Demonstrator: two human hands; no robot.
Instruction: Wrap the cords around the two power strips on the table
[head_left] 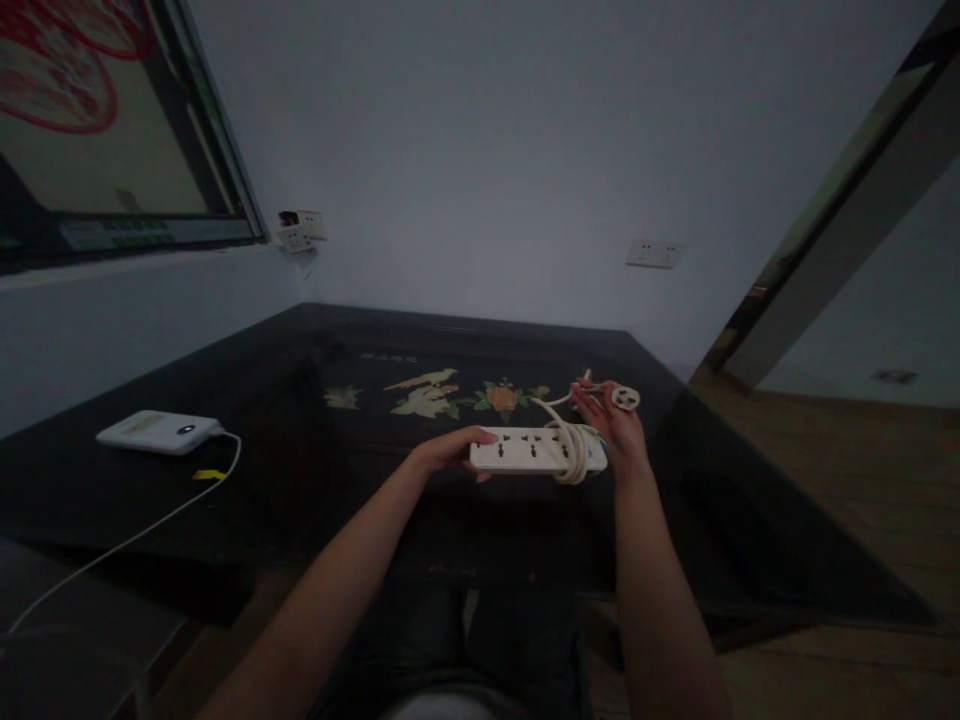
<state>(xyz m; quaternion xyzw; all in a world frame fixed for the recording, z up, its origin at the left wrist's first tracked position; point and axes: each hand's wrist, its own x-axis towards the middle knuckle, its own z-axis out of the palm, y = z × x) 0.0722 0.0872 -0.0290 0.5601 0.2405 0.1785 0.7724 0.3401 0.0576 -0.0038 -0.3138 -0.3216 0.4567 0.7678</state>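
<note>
A white power strip (pixel 517 456) is held level over the dark table, its socket face turned up. My left hand (pixel 454 448) grips its left end, thumb on top and fingers beneath. Around the right part of the strip the white cord (pixel 574 455) is wrapped in several turns. My right hand (pixel 615 425) is at the right end, fingers closed round the loose stretch of cord near the plug (pixel 625 399). The plug sticks out to the right of those fingers, its face toward me.
The black table (pixel 337 520) bears a painted bird and flowers (pixel 427 395). At its left lies a white power bank (pixel 159 431) with a white cable (pixel 150 525) running off the edge, beside a yellow tag (pixel 209 475). Wall sockets (pixel 654 253) sit behind; a window (pixel 120 130) is left.
</note>
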